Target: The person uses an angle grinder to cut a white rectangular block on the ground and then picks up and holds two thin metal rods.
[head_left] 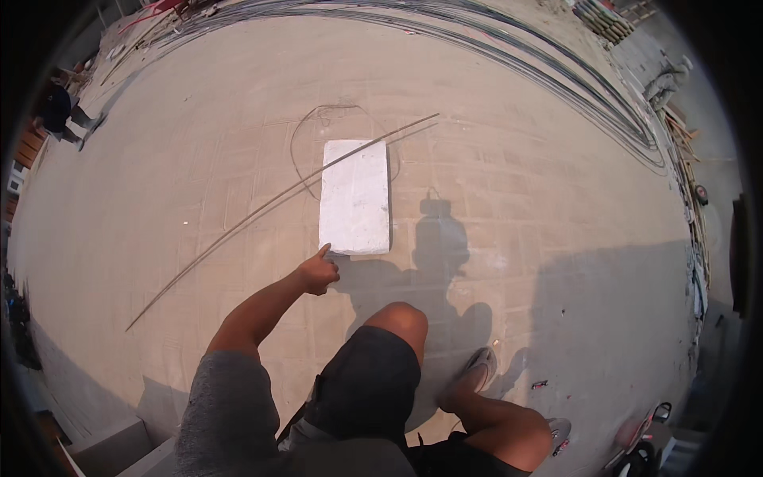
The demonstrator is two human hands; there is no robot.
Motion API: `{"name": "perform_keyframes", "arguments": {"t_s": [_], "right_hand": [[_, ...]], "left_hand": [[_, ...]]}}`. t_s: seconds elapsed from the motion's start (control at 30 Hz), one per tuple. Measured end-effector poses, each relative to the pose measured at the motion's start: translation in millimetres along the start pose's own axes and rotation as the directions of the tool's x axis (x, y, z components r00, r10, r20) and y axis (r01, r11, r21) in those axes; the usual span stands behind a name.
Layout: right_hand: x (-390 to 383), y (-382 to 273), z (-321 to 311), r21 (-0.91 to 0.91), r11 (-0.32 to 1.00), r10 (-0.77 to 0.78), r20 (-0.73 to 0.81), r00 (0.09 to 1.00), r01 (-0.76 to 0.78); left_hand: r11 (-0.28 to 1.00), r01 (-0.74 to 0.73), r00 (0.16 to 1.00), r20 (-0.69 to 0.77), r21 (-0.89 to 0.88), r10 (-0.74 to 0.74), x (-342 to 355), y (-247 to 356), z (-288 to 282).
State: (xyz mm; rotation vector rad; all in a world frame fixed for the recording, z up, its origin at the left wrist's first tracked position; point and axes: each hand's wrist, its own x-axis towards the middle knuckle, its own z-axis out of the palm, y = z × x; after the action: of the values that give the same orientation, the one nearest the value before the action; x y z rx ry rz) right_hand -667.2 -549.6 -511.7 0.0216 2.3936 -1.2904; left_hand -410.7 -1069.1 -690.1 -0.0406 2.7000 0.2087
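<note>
A white rectangular block (354, 203) lies flat on the paved ground in front of me. My left hand (319, 274) is at its near left corner. The index finger is stretched out toward that corner, and the other fingers are curled with nothing visible in them. Whether the fingertip touches the block I cannot tell. Across the block's far end slants a long thin rod (262, 208), running from near left to far right. Around the far part of the block curves a thin wire loop (293, 147). My right hand is out of view.
Long dark bars (548, 67) curve across the far side and down to the right. One person (60, 107) stands at far left, another (671, 79) is at far right. My sandaled foot (479, 370) is on the ground. Small red items (540, 385) lie near right.
</note>
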Motion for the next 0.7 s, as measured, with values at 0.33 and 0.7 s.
{"name": "perform_keyframes", "arguments": {"t_s": [0.33,0.7], "right_hand": [[106,-25,105,-0.101,0.984,-0.115,0.283,0.952,0.148],[205,-81,264,-0.174,0.939,-0.137,0.604,0.785,0.298]], "left_hand": [[0.990,0.138,0.822,-0.553,-0.036,-0.135,176,-45,-71],[0.805,0.365,0.691,-0.443,-0.468,-0.571,154,-55,-30]]}}
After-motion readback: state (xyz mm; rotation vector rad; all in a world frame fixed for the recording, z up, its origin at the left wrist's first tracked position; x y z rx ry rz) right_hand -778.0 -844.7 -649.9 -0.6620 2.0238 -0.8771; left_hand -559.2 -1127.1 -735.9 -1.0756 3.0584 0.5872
